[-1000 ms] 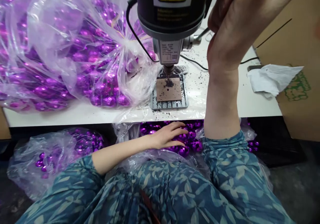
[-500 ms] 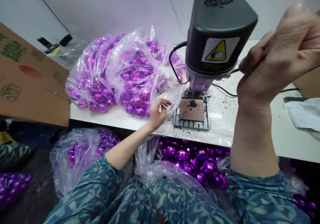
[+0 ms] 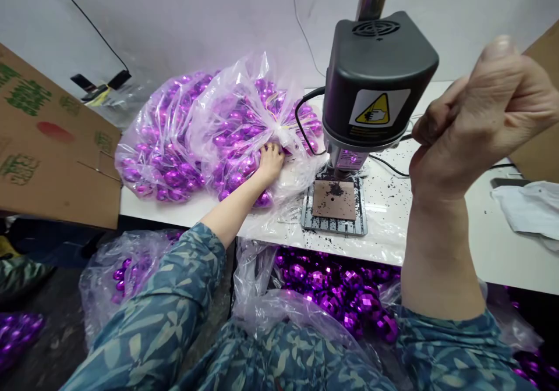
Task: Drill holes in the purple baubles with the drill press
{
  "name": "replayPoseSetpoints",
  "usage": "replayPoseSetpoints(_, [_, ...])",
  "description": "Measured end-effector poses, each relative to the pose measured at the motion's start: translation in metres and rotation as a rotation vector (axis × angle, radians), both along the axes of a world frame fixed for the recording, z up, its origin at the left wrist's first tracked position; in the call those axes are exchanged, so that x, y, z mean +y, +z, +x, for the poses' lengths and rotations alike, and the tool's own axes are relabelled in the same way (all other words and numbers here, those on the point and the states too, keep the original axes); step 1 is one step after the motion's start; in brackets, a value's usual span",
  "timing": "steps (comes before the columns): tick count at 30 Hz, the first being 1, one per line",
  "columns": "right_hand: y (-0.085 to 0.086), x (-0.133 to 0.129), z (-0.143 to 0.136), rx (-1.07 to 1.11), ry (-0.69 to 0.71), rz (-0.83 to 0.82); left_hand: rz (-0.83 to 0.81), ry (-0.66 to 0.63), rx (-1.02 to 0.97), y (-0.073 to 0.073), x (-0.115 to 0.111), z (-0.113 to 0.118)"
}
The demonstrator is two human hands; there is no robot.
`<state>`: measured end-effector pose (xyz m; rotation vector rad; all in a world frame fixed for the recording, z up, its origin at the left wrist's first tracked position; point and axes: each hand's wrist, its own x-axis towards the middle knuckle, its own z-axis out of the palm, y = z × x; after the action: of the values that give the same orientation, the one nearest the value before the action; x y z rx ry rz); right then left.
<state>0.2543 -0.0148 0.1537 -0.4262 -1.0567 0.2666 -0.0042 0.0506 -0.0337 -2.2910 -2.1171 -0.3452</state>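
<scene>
My left hand [image 3: 271,163] lies against the front of a clear plastic bag [image 3: 236,85] filled with shiny purple balls [image 3: 238,173], just below its gathered neck. Its fingers are curled, with the tips turned away, so what they hold is hidden. Raised at the right, my right hand [image 3: 484,112] is closed in a fist beside the dark drill press [image 3: 379,59]; nothing inside it can be made out. Below the drill head, a brown board [image 3: 334,200] with a small hole sits on the slotted metal base [image 3: 308,222], dark shavings scattered over it.
Another bag of purple balls [image 3: 163,141] stands at the left, near a cardboard box [image 3: 56,164]. More faceted purple balls [image 3: 332,289] lie in an open plastic bag below the table edge. A white cloth [image 3: 530,210] rests at the right. Black cables run behind the drill.
My left hand has moved up and away from me, from the loose plastic by the base onto the bag of balls. My right hand stays closed and raised. The view has shifted slightly.
</scene>
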Motion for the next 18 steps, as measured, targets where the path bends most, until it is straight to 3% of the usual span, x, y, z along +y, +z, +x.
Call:
replayPoseSetpoints(5, [-0.001,0.000,-0.001,-0.003,-0.006,0.031,-0.001,-0.064,-0.054,0.007,-0.010,0.000])
replayPoseSetpoints(10, [-0.001,0.005,-0.002,-0.023,-0.069,0.031,0.102,-0.260,-0.214,0.004,-0.049,-0.003])
replayPoseSetpoints(14, [-0.003,0.010,-0.001,-0.007,-0.044,0.068,-0.045,-0.376,-0.233,-0.007,-0.076,-0.005])
replayPoseSetpoints(18, [-0.005,0.013,-0.001,-0.003,-0.047,0.100,-0.119,-0.363,-0.208,-0.005,-0.081,-0.007])
